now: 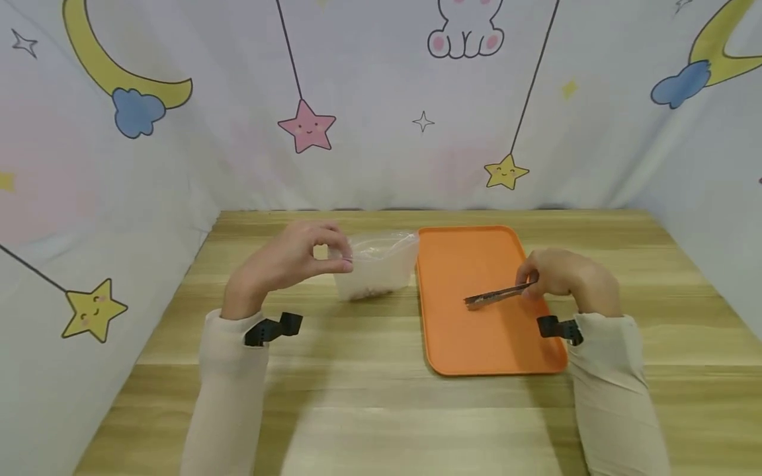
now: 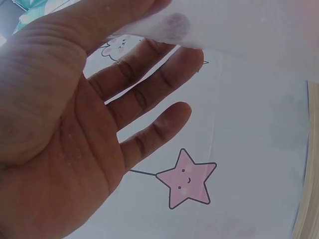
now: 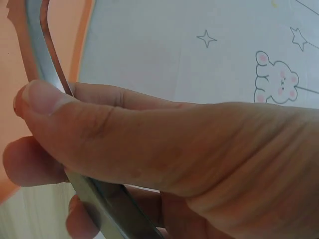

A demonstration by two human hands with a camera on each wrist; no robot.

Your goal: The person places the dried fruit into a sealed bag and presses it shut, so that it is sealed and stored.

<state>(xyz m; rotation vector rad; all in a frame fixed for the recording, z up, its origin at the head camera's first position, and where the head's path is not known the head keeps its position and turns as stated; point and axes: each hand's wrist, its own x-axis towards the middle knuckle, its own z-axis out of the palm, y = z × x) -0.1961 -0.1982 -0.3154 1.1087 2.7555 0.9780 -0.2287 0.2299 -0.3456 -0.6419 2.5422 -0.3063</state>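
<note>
My left hand (image 1: 290, 258) pinches the left top edge of a translucent plastic bag (image 1: 381, 264) between thumb and fingers. The bag stands upright at the tray's left side, its mouth parted, with some small dark bits along the bottom. In the left wrist view, the bag's cloudy film (image 2: 249, 35) spans the top, and the other fingers (image 2: 144, 97) spread below it. My right hand (image 1: 559, 276) grips metal tongs (image 1: 497, 295) over the orange tray (image 1: 470, 344), tips pointing left. In the right wrist view, thumb and fingers close round the tongs' arms (image 3: 102, 204).
A wooden table (image 1: 369, 423) lies under everything. A white cloth backdrop (image 1: 381, 165) printed with stars, moons and clouds rises behind the table and along both sides. Dark wrist cameras sit at both cuffs, the left one (image 1: 274, 328) beside the bag's front.
</note>
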